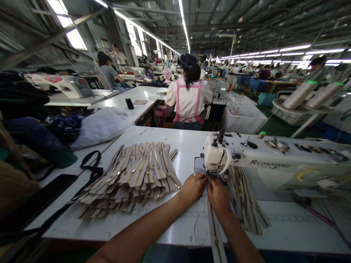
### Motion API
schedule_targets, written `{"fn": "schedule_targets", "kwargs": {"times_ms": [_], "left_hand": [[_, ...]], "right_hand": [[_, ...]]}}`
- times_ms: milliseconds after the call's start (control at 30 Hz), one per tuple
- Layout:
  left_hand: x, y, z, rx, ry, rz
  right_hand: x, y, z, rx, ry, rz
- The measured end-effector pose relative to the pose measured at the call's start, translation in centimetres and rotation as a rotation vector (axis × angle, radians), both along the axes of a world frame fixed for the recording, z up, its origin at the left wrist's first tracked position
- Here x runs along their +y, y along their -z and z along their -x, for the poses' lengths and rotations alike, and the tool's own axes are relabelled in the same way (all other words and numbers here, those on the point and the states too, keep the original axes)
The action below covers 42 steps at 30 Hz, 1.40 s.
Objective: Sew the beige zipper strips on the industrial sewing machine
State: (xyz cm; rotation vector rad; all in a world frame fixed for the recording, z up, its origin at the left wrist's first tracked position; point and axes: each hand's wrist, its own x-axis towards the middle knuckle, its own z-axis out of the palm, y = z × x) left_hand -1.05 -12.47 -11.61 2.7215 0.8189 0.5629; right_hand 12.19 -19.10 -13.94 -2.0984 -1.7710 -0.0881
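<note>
Both hands meet at the needle area of a white sewing machine (pixel 246 157). My left hand (pixel 194 187) has its fingers closed, a ring showing on one, at the near end of a beige zipper strip. My right hand (pixel 218 193) pinches the same zipper strip (pixel 215 233), which hangs down over the table's front edge between my forearms. A large fanned pile of beige zippers (pixel 145 171) with gold teeth lies left of the hands. More zippers (pixel 244 197) lie in a bundle to the right, partly under the machine arm. The fingertips partly hide the strip's upper end.
A black strap (pixel 91 164) and a dark flat object (pixel 52 193) lie at the left of the white table (pixel 189 142). A plastic bag (pixel 105 126) is behind them. Thread cones (pixel 300 95) stand at right. A person (pixel 189 95) sits ahead, beside a white bin (pixel 244 118).
</note>
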Motion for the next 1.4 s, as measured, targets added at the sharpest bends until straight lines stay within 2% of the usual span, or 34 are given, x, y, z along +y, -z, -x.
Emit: {"fn": "schedule_targets", "kwargs": {"times_ms": [433, 667, 800, 967, 1067, 1400], "left_hand": [[0.3, 0.5, 0.0, -0.095, -0.015, 0.066], [0.6, 0.4, 0.3, -0.138, 0.047, 0.046], [0.6, 0.3, 0.4, -0.145, 0.111, 0.044], [0.6, 0.3, 0.4, -0.136, 0.112, 0.05], [0.6, 0.3, 0.4, -0.133, 0.108, 0.051], [0.4, 0.1, 0.3, -0.137, 0.103, 0.032]], "right_hand": [[0.0, -0.6, 0.2, 0.008, 0.007, 0.027], [-0.4, -1.2, 0.0, -0.038, -0.033, 0.107], [-1.7, -0.9, -0.3, 0.048, -0.072, 0.056], [-4.7, 0.3, -0.4, 0.201, -0.082, -0.042], [-5.5, 0.5, -0.3, 0.236, -0.089, -0.057], [-5.1, 0.4, 0.0, 0.06, -0.156, -0.013]]}}
